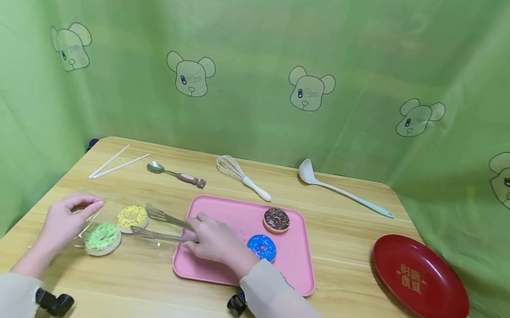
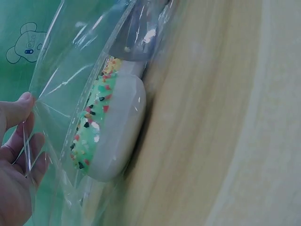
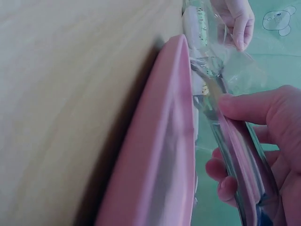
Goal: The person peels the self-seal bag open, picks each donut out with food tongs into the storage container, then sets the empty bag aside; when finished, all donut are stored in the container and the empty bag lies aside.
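Observation:
My left hand (image 1: 63, 225) pinches the edge of a clear plastic bag (image 2: 61, 61) between thumb and fingers, holding it raised. Inside or beneath the film lie a green-iced toy donut (image 1: 102, 239) with sprinkles and a yellow-iced one (image 1: 132, 218). In my right hand (image 1: 217, 242) are metal tongs (image 3: 240, 155), gripped between thumb and fingers over the left side of the pink tray (image 1: 241, 282). Their two arms stand apart and point left, with the tips by the yellow donut. A blue donut (image 1: 262, 247) and a chocolate donut (image 1: 276, 220) lie on the tray.
Along the back of the wooden table lie two white sticks (image 1: 121, 165), a spoon (image 1: 180, 175), a whisk (image 1: 244, 178) and a ladle (image 1: 347, 193). A red oval plate (image 1: 442, 280) rests at the right edge. Green curtain (image 1: 249, 126) encloses the table's back and sides.

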### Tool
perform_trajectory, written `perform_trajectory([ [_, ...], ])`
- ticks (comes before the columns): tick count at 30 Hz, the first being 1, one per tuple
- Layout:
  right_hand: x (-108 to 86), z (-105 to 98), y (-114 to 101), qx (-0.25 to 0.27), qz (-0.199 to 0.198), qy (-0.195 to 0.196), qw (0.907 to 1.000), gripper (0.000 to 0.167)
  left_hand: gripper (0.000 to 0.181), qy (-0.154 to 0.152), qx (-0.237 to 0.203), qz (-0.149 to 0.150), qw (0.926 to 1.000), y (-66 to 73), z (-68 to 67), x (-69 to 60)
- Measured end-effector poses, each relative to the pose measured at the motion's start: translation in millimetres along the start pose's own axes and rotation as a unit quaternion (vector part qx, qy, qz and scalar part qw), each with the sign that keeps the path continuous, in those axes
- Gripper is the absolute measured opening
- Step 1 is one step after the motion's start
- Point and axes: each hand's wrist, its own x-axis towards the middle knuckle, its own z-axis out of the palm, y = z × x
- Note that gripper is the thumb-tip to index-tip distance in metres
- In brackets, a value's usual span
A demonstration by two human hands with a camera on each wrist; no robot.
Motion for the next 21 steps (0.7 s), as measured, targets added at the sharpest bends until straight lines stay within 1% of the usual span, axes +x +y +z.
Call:
perform_trajectory([
  [4,4.4,2.6,-4.0,0.009,0.030,-0.017,0.9994,0.054,0.021,-0.004,-0.001,0.017,0.9999,-1.9,-0.4,0.4],
  [6,7.6,3.4,-5.9,0.015,0.035,-0.015,0.9992,0.056,0.021,-0.010,0.000,0.026,0.9996,-2.1,-1.1,0.9],
  [7,9.0,3.8,-6.7,0.015,0.035,-0.014,0.9992,0.056,0.021,-0.011,-0.003,0.025,0.9996,-2.2,-1.0,0.8],
  [10,13.0,4.5,-8.4,0.010,0.028,-0.011,0.9995,0.057,0.020,-0.016,-0.005,0.025,0.9995,-2.6,-1.0,0.8],
  [15,17.0,6.9,-9.3,-0.012,0.002,-0.012,0.9999,0.049,0.019,-0.016,-0.006,0.026,0.9995,-2.5,-1.3,0.5],
  [21,15.1,8.8,-6.8,-0.028,-0.018,0.001,0.9994,0.043,0.019,-0.020,-0.004,0.024,0.9995,-1.0,-1.6,-0.3],
])
